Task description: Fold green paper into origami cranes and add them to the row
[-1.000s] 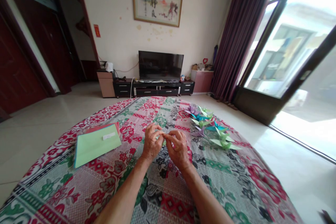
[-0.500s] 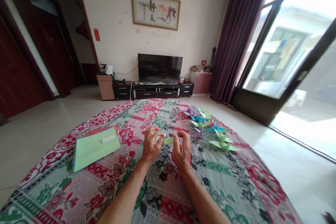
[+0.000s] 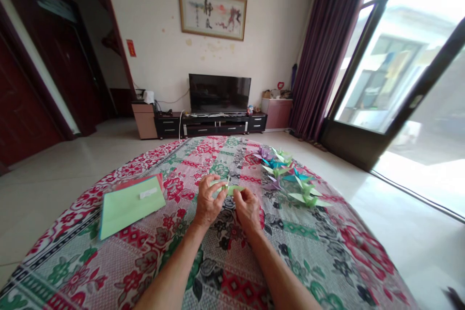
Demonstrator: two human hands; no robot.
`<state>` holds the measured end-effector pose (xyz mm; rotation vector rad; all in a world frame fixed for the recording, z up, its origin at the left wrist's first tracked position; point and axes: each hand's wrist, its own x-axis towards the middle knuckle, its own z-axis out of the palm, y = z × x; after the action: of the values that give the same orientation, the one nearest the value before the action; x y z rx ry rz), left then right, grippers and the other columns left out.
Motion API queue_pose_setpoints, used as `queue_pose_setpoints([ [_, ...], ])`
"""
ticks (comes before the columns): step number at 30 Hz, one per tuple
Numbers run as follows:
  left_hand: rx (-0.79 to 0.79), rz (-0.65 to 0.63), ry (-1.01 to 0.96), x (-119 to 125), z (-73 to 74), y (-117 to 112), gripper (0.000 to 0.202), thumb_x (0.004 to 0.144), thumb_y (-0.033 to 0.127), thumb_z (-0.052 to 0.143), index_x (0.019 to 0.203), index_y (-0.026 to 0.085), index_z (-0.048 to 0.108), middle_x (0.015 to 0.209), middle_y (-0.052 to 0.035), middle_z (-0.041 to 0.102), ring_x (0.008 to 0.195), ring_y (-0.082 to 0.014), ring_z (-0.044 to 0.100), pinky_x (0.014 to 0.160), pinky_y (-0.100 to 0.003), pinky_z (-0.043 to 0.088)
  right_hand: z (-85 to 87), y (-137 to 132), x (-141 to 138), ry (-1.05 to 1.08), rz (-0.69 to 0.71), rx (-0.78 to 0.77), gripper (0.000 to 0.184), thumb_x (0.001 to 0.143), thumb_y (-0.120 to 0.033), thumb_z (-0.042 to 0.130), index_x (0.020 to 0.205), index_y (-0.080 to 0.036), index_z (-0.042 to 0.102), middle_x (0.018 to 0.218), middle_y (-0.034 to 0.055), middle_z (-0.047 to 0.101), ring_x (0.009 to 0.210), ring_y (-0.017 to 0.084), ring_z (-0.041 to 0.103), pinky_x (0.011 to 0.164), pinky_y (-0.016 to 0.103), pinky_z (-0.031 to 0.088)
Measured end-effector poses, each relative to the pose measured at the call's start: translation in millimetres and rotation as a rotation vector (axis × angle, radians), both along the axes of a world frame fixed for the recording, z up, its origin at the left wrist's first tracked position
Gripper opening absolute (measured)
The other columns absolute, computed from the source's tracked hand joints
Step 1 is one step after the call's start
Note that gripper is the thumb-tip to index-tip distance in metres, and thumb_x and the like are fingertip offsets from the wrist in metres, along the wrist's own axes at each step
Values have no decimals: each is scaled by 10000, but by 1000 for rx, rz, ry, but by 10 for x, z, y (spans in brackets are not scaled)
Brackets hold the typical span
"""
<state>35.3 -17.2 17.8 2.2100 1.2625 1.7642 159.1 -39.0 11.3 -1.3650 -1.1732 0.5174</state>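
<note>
Between my hands, just above the tablecloth, is a small folded piece of light green paper (image 3: 231,190), with a pale thin point sticking up near its left end. My left hand (image 3: 209,199) pinches its left end between thumb and fingers. At the other end, my right hand (image 3: 248,207) has its thumb and fingers closed on the paper. The exact folds are partly covered by my fingers. To the right lie several folded paper cranes, among them a green crane (image 3: 308,195), a purple crane (image 3: 273,183) and a blue crane (image 3: 296,175).
A stack of coloured paper sheets (image 3: 131,208), light green on top with a small white label, lies at the left on the round table's flowered cloth (image 3: 152,261). Beyond the table stand a television (image 3: 220,93) and a low cabinet (image 3: 203,129). A glass door is at the right.
My right hand has moved slightly left and closed on the right end of the green paper; before, its fingers were raised and apart. My left hand has kept its pinch.
</note>
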Motion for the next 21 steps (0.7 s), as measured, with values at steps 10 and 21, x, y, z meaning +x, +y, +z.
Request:
queue_pose_setpoints([
  [10,-114,42,-165,-66,-65,33,340,747,169,498,1066,195,611,1136,-82,589,1087,-218,527,976,-390,409,-51,54,111,-40,-90,-6,286,729,-410,492,563,-182,535,499,-39,492,502,114,435,502,222,314],
  [21,-670,-139,-474,37,-151,95,470,734,315,579,1183,177,557,577,27,624,523,-141,610,532,-226,461,-81,84,129,-61,-76,-3,276,707,-412,515,611,-172,613,535,-13,582,510,126,490,517,225,350],
])
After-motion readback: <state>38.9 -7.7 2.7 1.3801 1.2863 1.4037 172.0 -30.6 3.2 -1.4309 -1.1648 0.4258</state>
